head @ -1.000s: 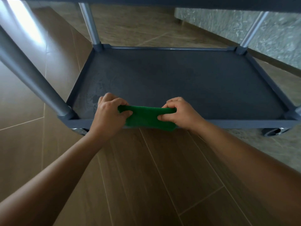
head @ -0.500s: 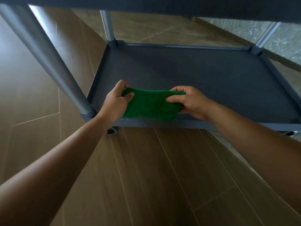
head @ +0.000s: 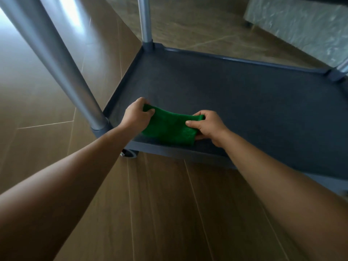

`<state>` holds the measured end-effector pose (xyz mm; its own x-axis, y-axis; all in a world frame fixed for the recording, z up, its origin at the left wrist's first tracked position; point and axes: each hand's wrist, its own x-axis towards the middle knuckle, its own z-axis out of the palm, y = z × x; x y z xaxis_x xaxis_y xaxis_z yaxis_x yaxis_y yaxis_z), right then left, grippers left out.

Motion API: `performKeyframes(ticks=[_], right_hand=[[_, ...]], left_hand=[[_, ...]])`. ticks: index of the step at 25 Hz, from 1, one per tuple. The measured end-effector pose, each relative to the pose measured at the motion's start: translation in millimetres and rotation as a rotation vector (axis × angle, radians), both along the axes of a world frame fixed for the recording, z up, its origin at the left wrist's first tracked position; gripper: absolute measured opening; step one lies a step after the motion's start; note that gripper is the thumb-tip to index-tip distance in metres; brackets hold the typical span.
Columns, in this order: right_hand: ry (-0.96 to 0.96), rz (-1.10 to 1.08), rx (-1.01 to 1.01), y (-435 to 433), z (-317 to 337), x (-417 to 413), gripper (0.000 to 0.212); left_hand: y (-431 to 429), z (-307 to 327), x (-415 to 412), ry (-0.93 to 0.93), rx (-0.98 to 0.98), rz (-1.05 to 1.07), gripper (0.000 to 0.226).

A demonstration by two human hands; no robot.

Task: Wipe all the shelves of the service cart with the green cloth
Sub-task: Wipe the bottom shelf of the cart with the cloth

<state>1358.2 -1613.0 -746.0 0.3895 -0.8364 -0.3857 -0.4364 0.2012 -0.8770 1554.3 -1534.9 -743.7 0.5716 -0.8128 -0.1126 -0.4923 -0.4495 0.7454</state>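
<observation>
The green cloth (head: 167, 127) is stretched between both hands just over the near left part of the cart's bottom shelf (head: 235, 95), a dark grey tray with a low rim. My left hand (head: 136, 114) pinches the cloth's left end. My right hand (head: 206, 124) pinches its right end. The cloth's lower edge hangs close to the shelf's front rim (head: 178, 149). The shelf surface is bare apart from the cloth.
A thick silver post (head: 56, 59) rises at the near left corner, a thinner post (head: 145, 21) at the far left corner, and a third post (head: 343, 65) at the far right. A caster wheel (head: 129, 153) sits under the near left corner. Wood-look floor surrounds the cart; a marbled block (head: 301, 25) stands beyond.
Both hands carried the cloth from the front rim inward over the shelf and unfolded it wider. The view shifted so the cart now sits further right and turned.
</observation>
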Motion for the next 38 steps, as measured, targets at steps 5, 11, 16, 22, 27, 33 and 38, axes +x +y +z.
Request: performKeyframes(ticks=[5,11,16,22,27,33,38], right_hand=[[0.372,0.228,-0.221,-8.4,4.4,9.9,0.021],[0.306,0.255,0.079,-11.1,15.2,16.2,0.017],[0.692,0.452,-0.374,-10.2,17.3,18.3,0.033],[0.289,0.736,-0.702,21.6,6.4,41.7,0.046],[0.438,0.94,-0.864,44.9,-34.4,46.6,0.076],[0.437,0.946,-0.902,43.4,-35.6,42.9,0.069],[0.453,0.969,-0.88,47.9,-30.2,36.3,0.068]], left_hand=[[4.4,-8.4,8.2,-0.021,0.077,-0.017,0.032],[11.6,1.4,18.3,-0.096,0.116,-0.055,0.032],[23.4,-3.8,20.4,-0.221,0.159,-0.139,0.036],[35.3,-13.9,4.1,-0.221,0.08,-0.084,0.032],[53.9,-26.5,-8.1,-0.239,-0.088,-0.059,0.033],[56.9,-21.9,-13.2,-0.254,-0.044,-0.086,0.033],[58.1,-14.7,-12.2,-0.108,0.078,-0.074,0.042]])
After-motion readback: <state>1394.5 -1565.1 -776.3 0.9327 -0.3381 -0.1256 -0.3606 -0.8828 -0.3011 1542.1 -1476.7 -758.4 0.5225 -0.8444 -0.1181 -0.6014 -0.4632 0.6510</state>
